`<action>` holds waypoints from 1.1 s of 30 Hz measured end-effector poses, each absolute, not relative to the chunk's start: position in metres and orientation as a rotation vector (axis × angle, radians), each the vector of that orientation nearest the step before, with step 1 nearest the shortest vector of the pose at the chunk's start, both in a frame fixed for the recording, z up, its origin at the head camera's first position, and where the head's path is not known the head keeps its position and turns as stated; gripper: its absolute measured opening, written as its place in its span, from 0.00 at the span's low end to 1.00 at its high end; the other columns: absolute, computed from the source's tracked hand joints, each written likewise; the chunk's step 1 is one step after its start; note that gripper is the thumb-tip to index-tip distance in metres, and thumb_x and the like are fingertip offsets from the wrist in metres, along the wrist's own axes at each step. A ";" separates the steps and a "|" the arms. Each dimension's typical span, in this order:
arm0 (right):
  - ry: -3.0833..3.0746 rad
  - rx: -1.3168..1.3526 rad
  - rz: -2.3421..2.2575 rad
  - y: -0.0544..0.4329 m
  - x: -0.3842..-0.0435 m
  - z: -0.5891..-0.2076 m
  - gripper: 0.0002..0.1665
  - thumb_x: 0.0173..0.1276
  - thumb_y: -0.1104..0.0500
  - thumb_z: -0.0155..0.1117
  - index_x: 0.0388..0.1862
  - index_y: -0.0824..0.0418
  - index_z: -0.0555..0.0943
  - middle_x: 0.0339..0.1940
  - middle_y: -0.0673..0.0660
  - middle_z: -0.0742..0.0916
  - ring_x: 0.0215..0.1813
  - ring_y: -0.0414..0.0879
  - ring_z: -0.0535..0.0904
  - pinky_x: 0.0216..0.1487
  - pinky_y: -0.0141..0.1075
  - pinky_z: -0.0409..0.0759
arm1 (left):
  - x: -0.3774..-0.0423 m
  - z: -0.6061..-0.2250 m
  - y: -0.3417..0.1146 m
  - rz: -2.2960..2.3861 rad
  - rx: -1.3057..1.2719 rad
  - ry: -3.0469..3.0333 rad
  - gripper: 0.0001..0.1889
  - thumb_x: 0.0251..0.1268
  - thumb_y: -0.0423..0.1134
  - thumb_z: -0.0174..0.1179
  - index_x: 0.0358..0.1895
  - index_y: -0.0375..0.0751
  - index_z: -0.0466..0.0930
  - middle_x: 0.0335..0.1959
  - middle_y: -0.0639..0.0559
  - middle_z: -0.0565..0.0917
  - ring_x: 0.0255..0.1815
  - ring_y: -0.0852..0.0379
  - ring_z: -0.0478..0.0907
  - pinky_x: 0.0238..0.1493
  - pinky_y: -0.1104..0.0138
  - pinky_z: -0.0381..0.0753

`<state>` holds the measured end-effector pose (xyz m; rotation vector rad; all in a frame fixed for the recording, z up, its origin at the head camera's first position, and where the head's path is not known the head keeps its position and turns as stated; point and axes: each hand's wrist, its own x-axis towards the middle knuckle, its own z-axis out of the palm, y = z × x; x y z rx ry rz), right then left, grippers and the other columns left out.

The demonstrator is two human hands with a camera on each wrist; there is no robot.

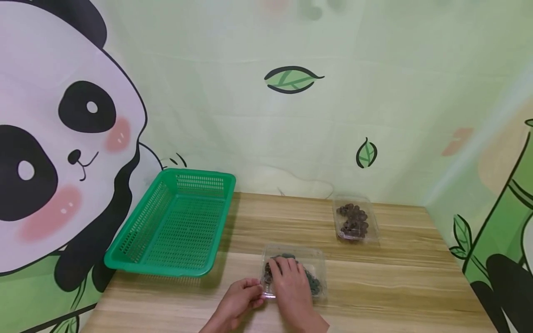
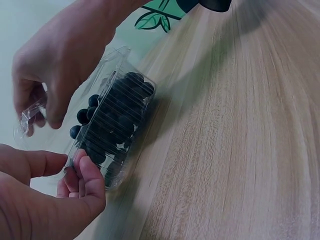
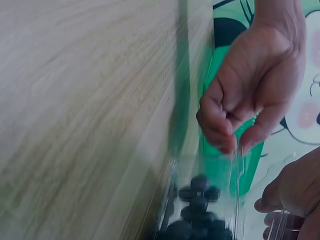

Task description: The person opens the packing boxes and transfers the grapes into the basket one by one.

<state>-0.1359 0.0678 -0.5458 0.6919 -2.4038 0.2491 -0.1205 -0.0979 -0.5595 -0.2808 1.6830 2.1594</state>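
A clear plastic fruit box (image 1: 318,259) with dark round grapes (image 1: 314,283) in it stands near the front of the table. At its near left corner my left hand (image 1: 239,300) pinches the rim between thumb and fingers. Over the box reaches my right hand (image 1: 293,286), hiding part of the grapes. In the left wrist view, the fingers of the right hand (image 2: 62,57) curl on a piece of clear plastic (image 2: 30,115), apparently the lid, beside the grapes (image 2: 117,110). The right wrist view shows the left hand (image 3: 250,85) pinching the box's edge.
A green plastic basket (image 1: 228,222) with slotted walls stands at the left of the wooden table (image 1: 395,286). Toward the back right is a second clear box (image 1: 372,226) holding dark grapes (image 1: 354,222). A panda-printed cloth (image 1: 233,115) hangs behind the table.
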 end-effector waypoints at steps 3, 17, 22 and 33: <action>-2.443 0.662 0.267 0.074 -0.136 -0.546 0.22 0.59 0.69 0.60 0.54 0.64 0.84 0.48 0.59 0.84 0.49 0.54 0.78 0.45 0.44 0.77 | -0.120 -0.559 -0.098 2.163 -0.289 1.685 0.09 0.74 0.26 0.55 0.50 0.22 0.72 0.35 0.47 0.80 0.35 0.59 0.81 0.38 0.71 0.84; -2.522 0.583 0.325 0.091 -0.135 -0.544 0.23 0.58 0.57 0.80 0.51 0.65 0.86 0.47 0.59 0.85 0.50 0.54 0.80 0.46 0.45 0.77 | -0.123 -0.555 -0.094 2.112 -0.320 1.772 0.12 0.73 0.25 0.56 0.53 0.18 0.72 0.37 0.45 0.80 0.36 0.58 0.80 0.38 0.71 0.83; -2.566 0.535 0.361 0.097 -0.135 -0.539 0.24 0.56 0.55 0.83 0.49 0.64 0.87 0.46 0.59 0.85 0.49 0.54 0.80 0.47 0.46 0.77 | -0.123 -0.553 -0.094 2.107 -0.323 1.788 0.13 0.73 0.25 0.56 0.54 0.18 0.72 0.37 0.44 0.80 0.36 0.58 0.80 0.38 0.71 0.84; -2.625 0.481 0.374 0.114 -0.134 -0.537 0.24 0.53 0.56 0.84 0.47 0.63 0.88 0.46 0.58 0.85 0.49 0.54 0.80 0.46 0.48 0.77 | -0.121 -0.554 -0.098 2.122 -0.299 1.807 0.12 0.71 0.25 0.57 0.52 0.18 0.72 0.34 0.47 0.80 0.33 0.60 0.81 0.36 0.73 0.83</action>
